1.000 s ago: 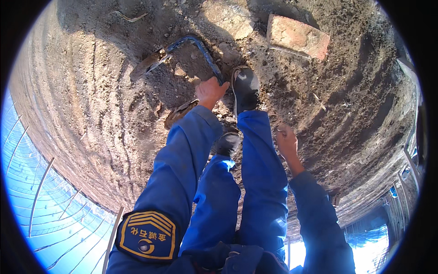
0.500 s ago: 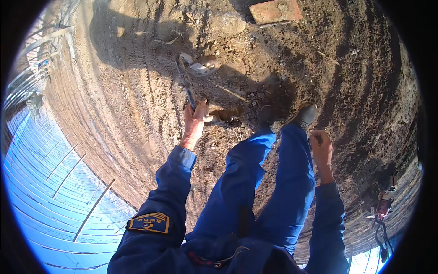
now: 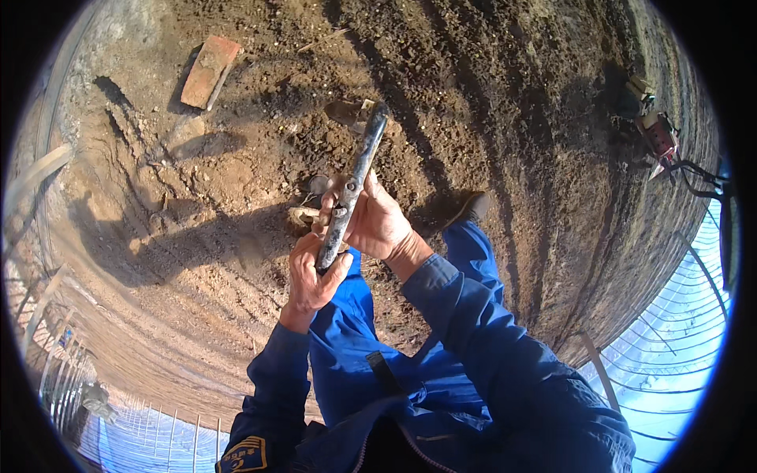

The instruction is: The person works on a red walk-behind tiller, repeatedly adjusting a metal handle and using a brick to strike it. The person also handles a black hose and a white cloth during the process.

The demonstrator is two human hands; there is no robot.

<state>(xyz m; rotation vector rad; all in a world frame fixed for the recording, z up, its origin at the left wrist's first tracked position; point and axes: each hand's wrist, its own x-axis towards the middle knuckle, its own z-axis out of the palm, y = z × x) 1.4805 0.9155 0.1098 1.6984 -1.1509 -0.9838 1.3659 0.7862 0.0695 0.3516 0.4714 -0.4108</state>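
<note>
A worn, dark metal bar with pale speckles and two round studs slants up and away in front of me. My left hand is closed round its near end, the thumb along its side. Further up, my right hand sits against the bar's middle, palm turned up and fingers partly hidden behind it; its grip is curled around the studs. A small pale piece shows beside the bar's far end; I cannot tell if it is joined to it. A tan, rounded thing lies just beyond my left hand, partly covered.
Loose brown soil with ridges surrounds my feet. A reddish brick lies at the far left. At the right stands a small red machine with dark handles. Curved ribs with clear sheeting rise at the lower right.
The view has swung to the right. My left hand has brought the bar up from near the ground, and my right hand, empty by my leg before, has come onto it.
</note>
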